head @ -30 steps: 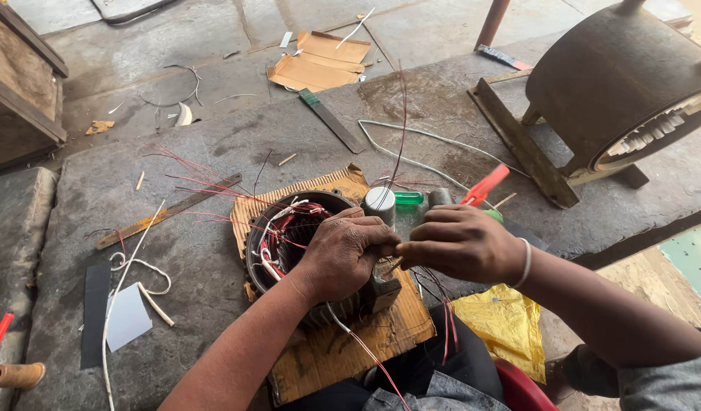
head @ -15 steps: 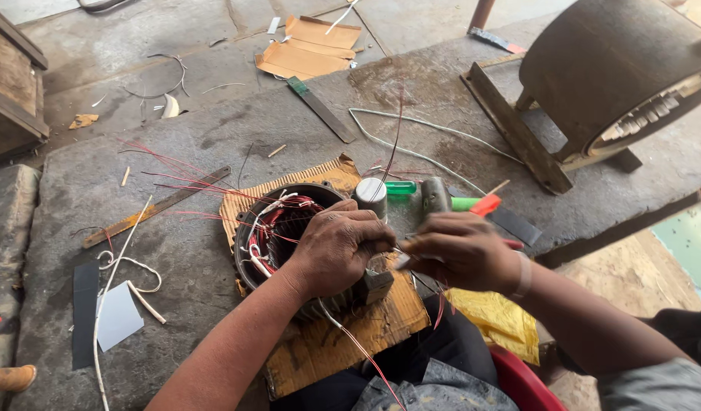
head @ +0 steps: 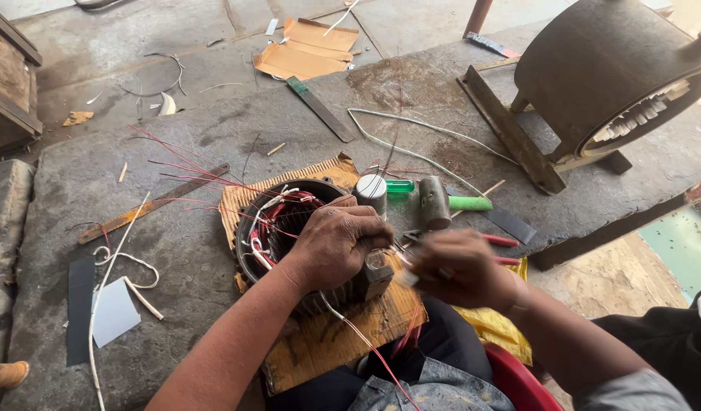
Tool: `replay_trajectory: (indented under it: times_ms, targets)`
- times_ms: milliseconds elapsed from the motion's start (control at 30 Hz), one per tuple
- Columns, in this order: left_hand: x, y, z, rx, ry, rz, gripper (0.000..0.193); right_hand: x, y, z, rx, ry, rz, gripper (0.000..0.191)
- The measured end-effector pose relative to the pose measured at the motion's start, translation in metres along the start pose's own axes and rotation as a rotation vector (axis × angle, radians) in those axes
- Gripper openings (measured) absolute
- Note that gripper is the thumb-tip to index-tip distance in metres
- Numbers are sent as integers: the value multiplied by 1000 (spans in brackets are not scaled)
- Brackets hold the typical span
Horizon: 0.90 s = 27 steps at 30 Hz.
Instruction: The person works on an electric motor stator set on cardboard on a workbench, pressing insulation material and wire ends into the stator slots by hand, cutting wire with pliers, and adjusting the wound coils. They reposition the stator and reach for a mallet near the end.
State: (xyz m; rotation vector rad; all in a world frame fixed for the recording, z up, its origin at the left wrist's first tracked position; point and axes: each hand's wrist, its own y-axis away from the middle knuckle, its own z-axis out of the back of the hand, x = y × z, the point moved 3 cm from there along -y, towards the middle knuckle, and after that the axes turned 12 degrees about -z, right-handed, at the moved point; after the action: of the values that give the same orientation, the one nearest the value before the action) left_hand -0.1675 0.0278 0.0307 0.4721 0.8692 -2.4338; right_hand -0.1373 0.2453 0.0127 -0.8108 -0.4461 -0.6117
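Head view: the motor stator [head: 289, 228] sits on cardboard [head: 320, 342] on the stone floor. The left hand [head: 339, 243] is closed over its rim; beside it, the blurred right hand [head: 461, 270] pinches something — what, I cannot tell. The stator looks heavy and rigid, its wires [head: 198, 171] fine and springy — best gripped by the casing.

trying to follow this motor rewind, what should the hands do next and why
Probably draw the right hand slowly toward the body, taking up slack. It is blurred beside the left hand, which presses on the rim of the motor stator. Loose red wires trail from the housing over the cardboard. What the right fingers pinch cannot be made out.
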Motion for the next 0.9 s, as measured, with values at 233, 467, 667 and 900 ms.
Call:
replay_trajectory:
  times_ms: [233, 467, 667, 900]
  targets:
    - [10, 1, -2, -72, 87, 102, 10, -23, 8, 33, -29, 192, -189, 34]
    - [10, 2, -3, -90, 72, 95, 11, 1, -4, 16, -1, 56, -189, 31]
    - [9, 1, -3, -73, 36, 115, 13, -9, -9, -12, -81, -186, -481, 39]
    - [8, 2, -2, -112, 102, 101, 15, -18, -4, -30, -116, -413, -587, 26]
